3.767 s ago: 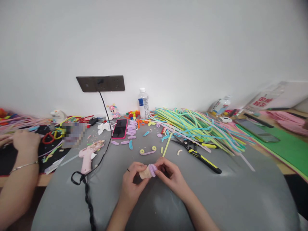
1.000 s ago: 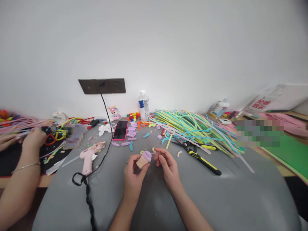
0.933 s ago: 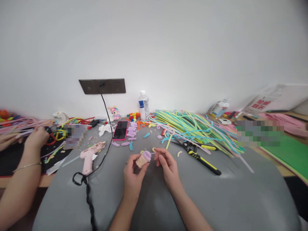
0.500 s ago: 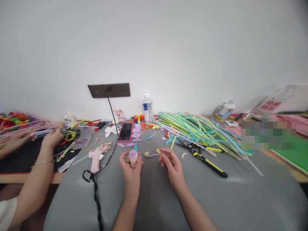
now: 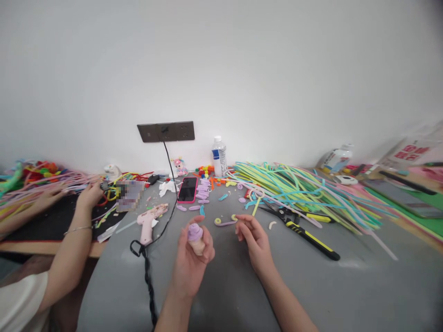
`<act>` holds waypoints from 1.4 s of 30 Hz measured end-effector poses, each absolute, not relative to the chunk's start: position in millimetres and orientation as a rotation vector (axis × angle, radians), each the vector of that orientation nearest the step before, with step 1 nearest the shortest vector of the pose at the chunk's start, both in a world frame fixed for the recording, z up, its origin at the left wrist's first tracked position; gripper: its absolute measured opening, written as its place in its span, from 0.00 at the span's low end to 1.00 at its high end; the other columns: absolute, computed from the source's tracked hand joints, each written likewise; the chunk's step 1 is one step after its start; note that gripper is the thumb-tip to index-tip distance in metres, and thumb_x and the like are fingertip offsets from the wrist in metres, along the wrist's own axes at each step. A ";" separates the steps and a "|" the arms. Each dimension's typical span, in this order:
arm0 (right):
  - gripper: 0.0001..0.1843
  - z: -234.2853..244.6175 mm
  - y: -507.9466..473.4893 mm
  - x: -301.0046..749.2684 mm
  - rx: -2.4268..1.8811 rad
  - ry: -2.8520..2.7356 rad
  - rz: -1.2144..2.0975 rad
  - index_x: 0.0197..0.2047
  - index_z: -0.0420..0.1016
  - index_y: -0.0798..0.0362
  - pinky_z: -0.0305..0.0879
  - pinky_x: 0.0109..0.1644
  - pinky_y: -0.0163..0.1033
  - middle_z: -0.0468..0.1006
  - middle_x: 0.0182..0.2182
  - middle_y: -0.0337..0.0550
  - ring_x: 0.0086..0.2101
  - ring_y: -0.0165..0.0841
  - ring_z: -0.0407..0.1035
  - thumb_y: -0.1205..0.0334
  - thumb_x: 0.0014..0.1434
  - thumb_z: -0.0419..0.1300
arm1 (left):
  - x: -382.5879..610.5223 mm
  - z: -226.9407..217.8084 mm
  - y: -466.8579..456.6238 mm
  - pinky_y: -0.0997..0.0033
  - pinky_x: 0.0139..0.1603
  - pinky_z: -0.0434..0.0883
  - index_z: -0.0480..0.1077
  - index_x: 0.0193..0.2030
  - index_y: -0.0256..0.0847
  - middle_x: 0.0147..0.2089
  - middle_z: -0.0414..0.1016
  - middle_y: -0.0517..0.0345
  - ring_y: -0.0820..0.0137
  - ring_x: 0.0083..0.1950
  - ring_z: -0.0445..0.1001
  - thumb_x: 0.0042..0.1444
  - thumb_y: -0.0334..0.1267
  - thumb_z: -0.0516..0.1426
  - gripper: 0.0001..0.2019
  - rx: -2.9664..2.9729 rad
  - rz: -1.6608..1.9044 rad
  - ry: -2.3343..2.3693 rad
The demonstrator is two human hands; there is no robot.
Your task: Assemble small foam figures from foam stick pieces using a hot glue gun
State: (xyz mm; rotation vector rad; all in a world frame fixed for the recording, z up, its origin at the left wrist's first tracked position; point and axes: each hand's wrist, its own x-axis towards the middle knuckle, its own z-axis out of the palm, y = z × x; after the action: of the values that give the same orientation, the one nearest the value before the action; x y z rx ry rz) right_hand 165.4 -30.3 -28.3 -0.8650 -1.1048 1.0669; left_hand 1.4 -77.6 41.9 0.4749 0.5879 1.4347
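Both hands pinched the toy cone a few seconds back; now the right hand [image 5: 254, 236] has come away and the left hand [image 5: 192, 263] holds it alone, palm turned toward the camera. The toy cone [image 5: 195, 237], tan below with a purple swirl on top, stands upright between that hand's thumb and curled fingers, lifted just above the grey table [image 5: 311, 295]; the right hand hangs near it without touching, fingers loosely bent and holding nothing; just beyond its fingertips lies a purple strip [image 5: 224, 223] with yellow coils at its ends. A pink glue gun [image 5: 149, 220] lies to the left, a black cord [image 5: 149, 286] running past it; black-and-yellow cutters [image 5: 311, 239] lie to the right, in front of a heap of fuzzy wires [image 5: 304, 189]; a pink-cased phone [image 5: 188, 189] lies farther back; at far left another person's hand [image 5: 90, 196] rests among more wires.
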 end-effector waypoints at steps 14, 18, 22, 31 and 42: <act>0.18 -28.2 -30.0 165.7 -0.890 -1.118 1.057 0.46 0.76 0.52 0.61 0.29 0.35 0.72 0.25 0.37 0.25 0.30 0.64 0.46 0.63 0.62 | -12.4 55.6 -69.5 0.51 0.61 0.70 0.69 0.57 0.46 0.61 0.74 0.49 0.54 0.64 0.71 0.47 0.30 0.61 0.27 0.544 1.489 0.815; 0.18 -28.1 -30.6 165.7 -0.889 -1.111 1.064 0.46 0.76 0.51 0.61 0.29 0.35 0.72 0.25 0.37 0.25 0.30 0.64 0.46 0.63 0.62 | -13.8 61.9 -69.3 0.47 0.67 0.65 0.70 0.55 0.43 0.66 0.72 0.47 0.51 0.68 0.68 0.46 0.29 0.60 0.26 0.503 1.422 0.732; 0.18 -27.1 -31.0 165.5 -0.886 -1.107 1.073 0.46 0.76 0.51 0.61 0.29 0.35 0.72 0.25 0.37 0.24 0.30 0.63 0.46 0.63 0.62 | -11.8 61.6 -69.0 0.50 0.64 0.70 0.69 0.56 0.43 0.66 0.72 0.46 0.54 0.65 0.72 0.54 0.33 0.59 0.21 0.420 1.323 0.675; 0.18 -26.0 -31.2 163.7 -0.885 -1.085 1.064 0.45 0.76 0.52 0.61 0.28 0.35 0.72 0.24 0.37 0.24 0.30 0.64 0.46 0.62 0.63 | -8.5 43.6 -55.0 0.62 0.49 0.79 0.71 0.47 0.37 0.62 0.77 0.44 0.61 0.54 0.81 0.67 0.33 0.50 0.10 0.308 1.234 0.754; 0.15 -24.0 -11.7 202.5 -0.943 -0.865 0.732 0.40 0.74 0.50 0.53 0.25 0.34 0.67 0.22 0.33 0.22 0.27 0.57 0.46 0.62 0.63 | -23.1 9.4 -49.8 0.63 0.54 0.76 0.77 0.47 0.35 0.57 0.78 0.44 0.61 0.53 0.80 0.55 0.42 0.66 0.16 0.492 1.299 0.960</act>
State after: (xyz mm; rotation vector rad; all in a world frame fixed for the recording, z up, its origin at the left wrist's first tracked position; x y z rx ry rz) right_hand 202.5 -11.7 -24.0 -0.9426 -0.8652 0.7315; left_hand -23.1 -49.8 9.4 0.4925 0.9605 1.2993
